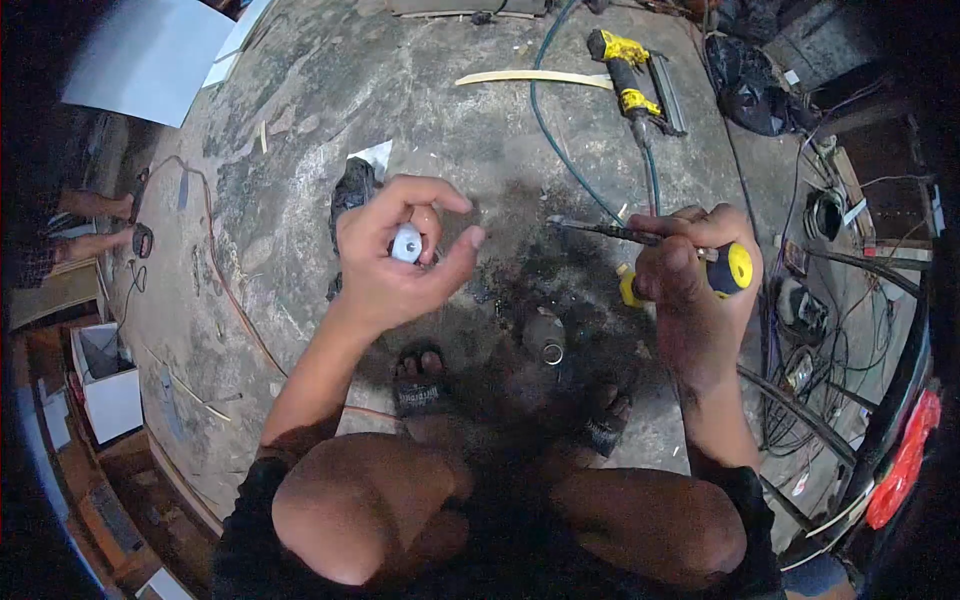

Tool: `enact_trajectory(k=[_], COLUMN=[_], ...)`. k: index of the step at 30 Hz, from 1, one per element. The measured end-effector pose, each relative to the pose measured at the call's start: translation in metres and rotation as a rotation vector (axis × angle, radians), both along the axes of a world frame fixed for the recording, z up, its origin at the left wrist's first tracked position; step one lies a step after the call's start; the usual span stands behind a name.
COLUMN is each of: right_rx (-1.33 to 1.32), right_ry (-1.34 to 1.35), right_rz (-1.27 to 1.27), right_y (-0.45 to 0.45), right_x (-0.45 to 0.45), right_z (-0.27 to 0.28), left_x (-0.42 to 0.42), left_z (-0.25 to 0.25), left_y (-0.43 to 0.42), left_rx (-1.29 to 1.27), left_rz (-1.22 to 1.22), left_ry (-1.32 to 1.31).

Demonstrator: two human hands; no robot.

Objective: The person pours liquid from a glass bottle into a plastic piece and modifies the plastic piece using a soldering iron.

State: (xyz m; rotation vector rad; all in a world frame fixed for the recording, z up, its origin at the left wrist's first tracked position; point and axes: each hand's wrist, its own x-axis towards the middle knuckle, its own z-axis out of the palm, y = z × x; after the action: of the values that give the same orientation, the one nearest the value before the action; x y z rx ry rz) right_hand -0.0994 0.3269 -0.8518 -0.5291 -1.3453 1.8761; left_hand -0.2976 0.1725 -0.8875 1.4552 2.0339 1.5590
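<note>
My left hand (395, 255) has its lower fingers wrapped round a small pale cylindrical piece (406, 244) with a hole in its end; thumb and index finger are spread apart. To the right, my right hand (700, 275) grips a tool with a yellow and black handle (734, 270). The tool's thin dark shaft (600, 229) points left, toward my left hand, without touching it. A yellow object (630, 286) shows beside the right hand, partly hidden. Below and between the hands, a metal ring (553, 353) lies on the stained floor.
A yellow and black nail gun (635, 85) with a hose lies at the upper right, near a thin wooden strip (530, 76). Black plastic bags (745, 85), tangled cables (830, 350) and a red object (905, 460) are at right. Another person's feet (125, 220) show at left.
</note>
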Motion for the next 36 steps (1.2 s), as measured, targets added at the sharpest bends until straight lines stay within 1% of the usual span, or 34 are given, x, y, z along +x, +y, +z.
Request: enact_trajectory(k=[2, 5, 8, 11, 14, 17, 20, 21, 24, 25, 27, 28, 30, 31, 32, 33, 34, 36], right_rx=[-0.003, 0.131, 0.184, 0.142, 0.147, 0.186, 0.218, 0.282, 0.408, 0.418, 0.374, 0.352, 0.317, 0.297, 0.361, 0.427, 0.494, 0.505], right_ry=[-0.004, -0.093, -0.106, -0.003, 0.015, -0.007, -0.092, -0.159, -0.332, -0.345, -0.358, -0.365, -0.337, -0.378, -0.368, -0.358, -0.348, -0.348], right_rz=[0.023, 0.038, 0.068, 0.079, 0.082, 0.068, 0.024, 0.008, -0.033, -0.042, -0.045, -0.046, -0.057, -0.051, -0.055, -0.06, -0.066, -0.048], right_y=[-0.004, -0.003, -0.001, -0.005, -0.005, -0.003, 0.001, 0.003, 0.011, 0.01, 0.012, 0.012, 0.014, 0.015, 0.016, 0.019, 0.02, 0.021], right_x=[0.001, 0.005, 0.009, 0.006, 0.006, 0.006, 0.008, 0.008, 0.011, 0.007, 0.007, 0.007, 0.007, 0.009, 0.009, 0.009, 0.01, 0.012], right_z=[-0.002, 0.0, 0.004, 0.008, 0.009, 0.006, 0.004, 0.002, -0.007, -0.006, -0.01, -0.012, -0.016, -0.017, -0.019, -0.022, -0.024, -0.024], left_x=[0.005, 0.006, 0.004, 0.007, 0.005, 0.0, -0.006, -0.013, -0.025, -0.031, -0.059, -0.064, -0.074, -0.077, -0.078, -0.077, -0.076, -0.075], left_z=[0.012, 0.017, 0.015, 0.02, 0.017, 0.01, -0.008, -0.013, -0.025, -0.042, -0.097, -0.101, -0.108, -0.104, -0.103, -0.103, -0.102, -0.097], left_y=[0.002, 0.004, 0.001, 0.007, 0.007, 0.006, 0.006, 0.002, 0.01, 0.009, 0.005, 0.009, 0.014, 0.021, 0.026, 0.027, 0.029, 0.034], left_rx=[0.064, 0.19, 0.254, 0.32, 0.298, 0.259, 0.177, -0.027, -0.466, -0.59, -0.602, -0.603, -0.759, -0.813, -0.865, -0.774, -0.795, -0.837], left_rz=[-0.044, -0.13, -0.202, -0.123, -0.138, -0.136, -0.055, -0.05, -0.172, -0.21, -0.354, -0.426, -0.461, -0.486, -0.51, -0.483, -0.464, -0.426], left_ry=[0.015, 0.089, 0.114, 0.114, 0.08, 0.144, 0.079, 0.105, 0.167, 0.141, 0.369, 0.486, 0.436, 0.383, 0.332, 0.3, 0.305, 0.313])
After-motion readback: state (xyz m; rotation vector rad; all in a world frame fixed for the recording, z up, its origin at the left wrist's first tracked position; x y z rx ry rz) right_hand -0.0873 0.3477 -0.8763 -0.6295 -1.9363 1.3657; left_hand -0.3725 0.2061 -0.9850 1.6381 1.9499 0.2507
